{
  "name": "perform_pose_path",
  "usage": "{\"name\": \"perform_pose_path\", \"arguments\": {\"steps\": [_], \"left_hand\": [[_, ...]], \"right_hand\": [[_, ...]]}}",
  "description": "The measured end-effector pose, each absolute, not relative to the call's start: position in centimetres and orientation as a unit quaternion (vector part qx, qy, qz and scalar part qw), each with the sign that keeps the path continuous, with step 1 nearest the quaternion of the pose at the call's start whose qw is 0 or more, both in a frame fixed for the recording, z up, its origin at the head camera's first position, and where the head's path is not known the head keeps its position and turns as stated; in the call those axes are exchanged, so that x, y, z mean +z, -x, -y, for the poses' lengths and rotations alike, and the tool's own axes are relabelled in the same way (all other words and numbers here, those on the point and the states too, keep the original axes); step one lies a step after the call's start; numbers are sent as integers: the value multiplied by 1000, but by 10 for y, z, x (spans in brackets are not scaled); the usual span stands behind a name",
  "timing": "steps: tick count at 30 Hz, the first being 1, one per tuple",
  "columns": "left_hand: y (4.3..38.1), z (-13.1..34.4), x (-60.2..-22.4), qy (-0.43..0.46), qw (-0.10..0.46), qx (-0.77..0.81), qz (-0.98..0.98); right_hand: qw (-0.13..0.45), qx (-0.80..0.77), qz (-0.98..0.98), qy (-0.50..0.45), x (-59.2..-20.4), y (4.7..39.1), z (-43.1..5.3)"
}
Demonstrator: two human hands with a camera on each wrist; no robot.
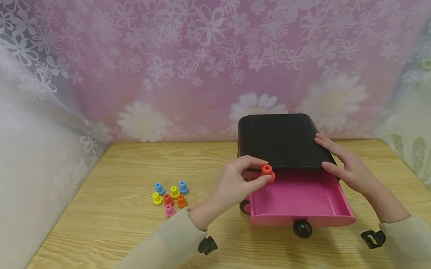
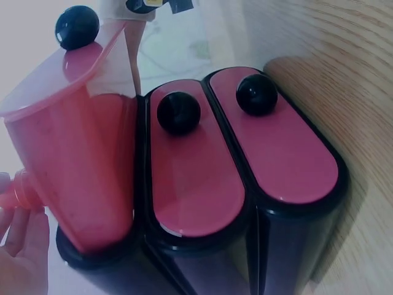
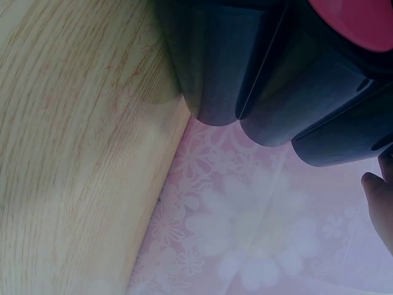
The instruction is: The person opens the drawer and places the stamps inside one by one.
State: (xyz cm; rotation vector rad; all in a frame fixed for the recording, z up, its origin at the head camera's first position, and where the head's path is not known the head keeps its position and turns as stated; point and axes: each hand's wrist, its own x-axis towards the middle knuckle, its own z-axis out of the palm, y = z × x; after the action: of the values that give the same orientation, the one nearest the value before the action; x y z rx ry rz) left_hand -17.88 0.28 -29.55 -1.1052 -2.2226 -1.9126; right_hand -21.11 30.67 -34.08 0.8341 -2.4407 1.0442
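My left hand (image 1: 237,179) pinches a small red flared peg (image 1: 268,173) with a hole in its top, between thumb and fingers. The peg overlaps the back left part of a pulled-out pink drawer (image 1: 302,200) with a black ball knob (image 1: 302,228). That drawer is the top one of a black mini drawer unit (image 1: 277,140). Against the unit's right upper edge rests my right hand (image 1: 351,171), fingers spread and nearly straight. In the left wrist view, two lower pink drawers (image 2: 196,178) are closed, and the peg (image 2: 24,190) is at the left edge.
Several similar pegs in blue, yellow, red, pink and an orange peg (image 1: 182,201) stand grouped on the wooden table (image 1: 132,250), left of the unit. A pink flowered curtain (image 1: 190,65) hangs behind the table's back edge. Black straps sit at both sleeves.
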Motion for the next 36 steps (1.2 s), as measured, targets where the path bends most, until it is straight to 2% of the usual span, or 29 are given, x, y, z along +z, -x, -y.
{"name": "perform_pose_path", "arguments": {"steps": [8, 12, 17, 25, 36], "left_hand": [[197, -21, -315, 364, 7, -576, 732], [198, -28, -313, 379, 7, -556, 740], [197, -38, -313, 411, 6, -531, 741], [196, -48, -312, 452, 45, -422, 784], [196, -58, -302, 499, 27, -305, 811]], "right_hand": [[181, 369, 863, -295, -329, 202, -297], [181, 370, 863, -293, -323, 198, -293], [179, 362, 871, -281, -335, 208, -303], [176, 362, 870, -283, -342, 212, -308], [174, 370, 868, -283, -341, 211, -307]]}}
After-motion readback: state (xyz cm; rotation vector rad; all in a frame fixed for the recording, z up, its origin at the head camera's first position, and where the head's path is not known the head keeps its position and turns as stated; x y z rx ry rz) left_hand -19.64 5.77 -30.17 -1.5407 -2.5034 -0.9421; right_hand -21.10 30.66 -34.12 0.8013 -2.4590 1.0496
